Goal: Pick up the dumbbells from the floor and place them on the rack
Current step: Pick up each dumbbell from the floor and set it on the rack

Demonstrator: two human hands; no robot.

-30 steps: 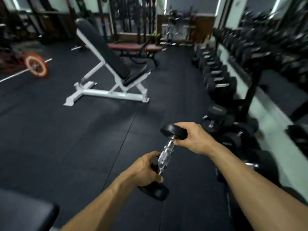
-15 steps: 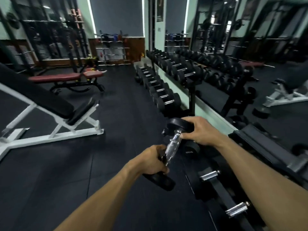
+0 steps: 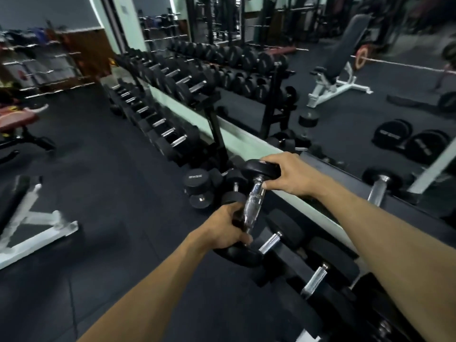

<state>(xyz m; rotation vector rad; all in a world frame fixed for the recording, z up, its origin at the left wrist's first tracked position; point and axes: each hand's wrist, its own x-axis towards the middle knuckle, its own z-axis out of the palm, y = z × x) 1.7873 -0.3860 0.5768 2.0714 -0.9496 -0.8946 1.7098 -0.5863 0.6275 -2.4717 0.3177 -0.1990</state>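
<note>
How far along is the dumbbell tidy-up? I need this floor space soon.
Done: many dumbbells already sit on the rack. In hand: one dumbbell is carried above the lower tier, the left hand at its near end and the right hand on its far head; it is not yet set down. Left: at least the dumbbells on the floor by the rack's foot.

occluded: dumbbell [image 3: 254, 201] lower head, mostly behind left hand [image 3: 225, 233] | cut off: rack [image 3: 291, 261] at 5 o'clock | blurred: bench [image 3: 27, 225] at 8 o'clock (motion smear)
</note>
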